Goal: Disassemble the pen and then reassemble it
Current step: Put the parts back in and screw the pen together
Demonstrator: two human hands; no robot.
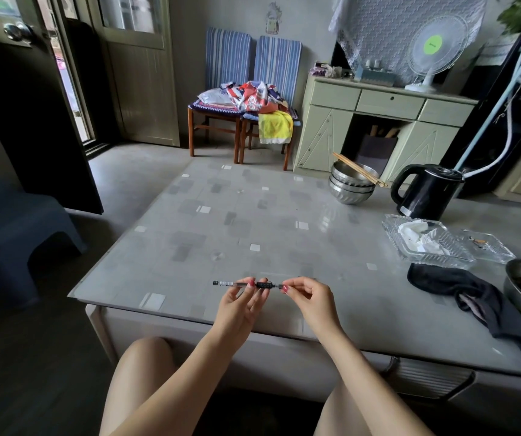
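Left hand (241, 299) pinching the pen (246, 284) at mid-barrel, right hand (304, 294) gripping its tip end, pen level above the desk (253, 221) near edge, black cloth (451, 286) right of pen, kettle (426, 191) and steel bowls (351, 187) beyond it

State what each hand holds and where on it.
Both hold one pen: left hand pinches the barrel beside the black ribbed section, right hand pinches the tip end.

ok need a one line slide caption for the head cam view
Both hands hold a clear pen level above the table: left hand on the barrel, right hand pinching the tip end.
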